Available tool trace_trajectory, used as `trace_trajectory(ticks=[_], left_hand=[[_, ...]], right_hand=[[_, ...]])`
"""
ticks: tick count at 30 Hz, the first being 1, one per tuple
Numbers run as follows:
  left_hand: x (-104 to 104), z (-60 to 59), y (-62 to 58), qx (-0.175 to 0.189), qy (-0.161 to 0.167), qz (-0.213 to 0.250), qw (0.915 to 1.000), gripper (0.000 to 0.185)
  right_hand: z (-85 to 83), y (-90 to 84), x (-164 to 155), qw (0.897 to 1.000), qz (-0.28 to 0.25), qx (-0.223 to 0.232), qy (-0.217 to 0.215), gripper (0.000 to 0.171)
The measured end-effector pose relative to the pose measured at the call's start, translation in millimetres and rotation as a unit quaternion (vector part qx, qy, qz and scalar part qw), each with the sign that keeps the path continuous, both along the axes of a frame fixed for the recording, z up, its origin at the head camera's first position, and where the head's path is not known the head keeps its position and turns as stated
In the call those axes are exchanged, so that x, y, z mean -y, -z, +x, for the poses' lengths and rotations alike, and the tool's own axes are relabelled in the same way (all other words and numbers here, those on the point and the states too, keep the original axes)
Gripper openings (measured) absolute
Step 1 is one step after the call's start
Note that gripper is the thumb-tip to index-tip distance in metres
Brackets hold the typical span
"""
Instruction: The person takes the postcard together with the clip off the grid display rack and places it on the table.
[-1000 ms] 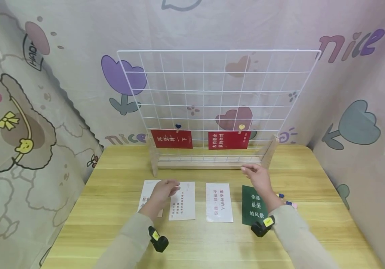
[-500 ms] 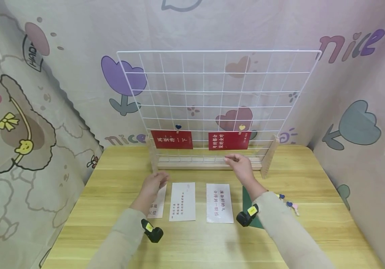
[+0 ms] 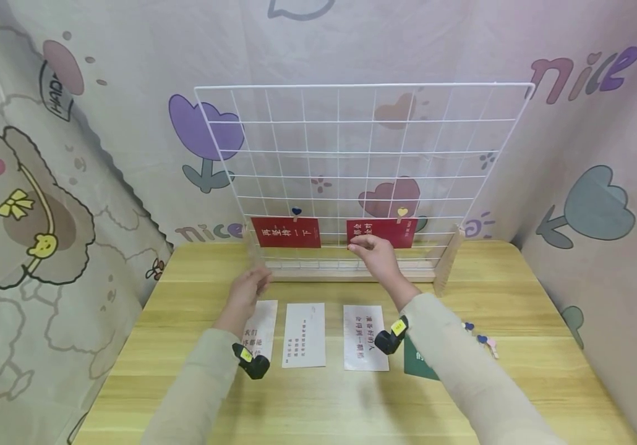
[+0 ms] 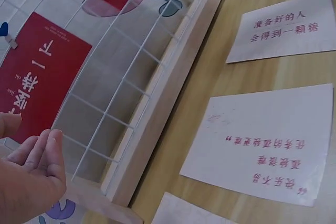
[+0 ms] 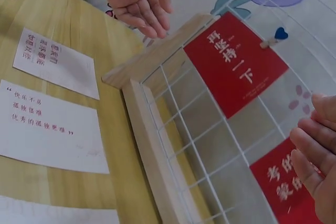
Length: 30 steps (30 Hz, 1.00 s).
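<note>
Right hand (image 3: 376, 259) up at the grid (image 3: 352, 148), fingers (image 5: 310, 156) loosely bent with the thumb a little apart from them, nothing pinched between. Right red card (image 3: 391, 232) just beyond those fingertips, lower left corner nearest. Cannot tell from either view whether skin meets paper. Hung from a yellow clip (image 3: 402, 212) above the fingers, on a wire.

Left hand (image 3: 246, 290) relaxed and empty, fingers (image 4: 39, 153) straight and close together, just beside the left end of the wooden base (image 3: 352, 275) without touching it. Left red card (image 3: 286, 232) up and to the right of those fingertips, under a blue clip (image 3: 296, 211).

Judging by this, a matter of handling the clipped card (thin paper, one small clip):
- Take the corner between thumb and forefinger lightly, flat on both faces, not creased.
- Steady the base with the left fingers, since a light grid on a narrow foot looks apt to tip or slide.
- Pull or straighten along the wire rather than outward, lest the clip let go or the paper tear at the bite.
- Keep the sleeve clear of what lies under the wrist.

Below both wrists, on the table: three white cards (image 3: 303, 334), a green card (image 3: 415, 364) partly under the right sleeve, spare clips (image 3: 480, 340) beyond it to the right.
</note>
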State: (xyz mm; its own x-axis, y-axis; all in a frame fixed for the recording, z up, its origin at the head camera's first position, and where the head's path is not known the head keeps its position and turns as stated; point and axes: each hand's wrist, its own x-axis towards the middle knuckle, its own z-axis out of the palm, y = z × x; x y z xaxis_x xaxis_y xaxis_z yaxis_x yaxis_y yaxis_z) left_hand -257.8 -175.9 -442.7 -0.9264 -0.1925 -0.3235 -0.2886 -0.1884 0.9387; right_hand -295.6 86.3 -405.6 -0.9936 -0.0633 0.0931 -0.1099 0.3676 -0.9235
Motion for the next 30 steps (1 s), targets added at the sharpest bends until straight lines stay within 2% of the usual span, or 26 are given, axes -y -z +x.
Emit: trace_trajectory(ticks=[4,13,20,27,30], left_hand=[[2.7,-6.1,-1.4,0.002,0.000,0.003,1.0000,0.038],[6.2,-16.3,-0.4,0.015,-0.003,0.054,0.9984,0.039],[9.2,-25.3,-1.0,0.023,-0.011,0.068,0.9973,0.042],[6.5,-32.0,-6.4,0.030,-0.025,0.136,0.9900,0.042],[3.9,-35.3,-7.5,0.022,-0.028,0.148,0.9884,0.043]], right_hand=[[-6.1,-7.1,8.4,1.000,0.005,-0.003,-0.014,0.025],[-22.5,-22.4,29.4,0.999,0.004,-0.025,-0.033,0.025],[-28.1,-30.4,42.3,0.999,0.011,-0.017,-0.040,0.025],[-32.3,-36.4,54.8,0.997,0.004,-0.038,-0.060,0.026],[-34.1,-38.8,59.7,0.997,0.007,-0.037,-0.067,0.027]])
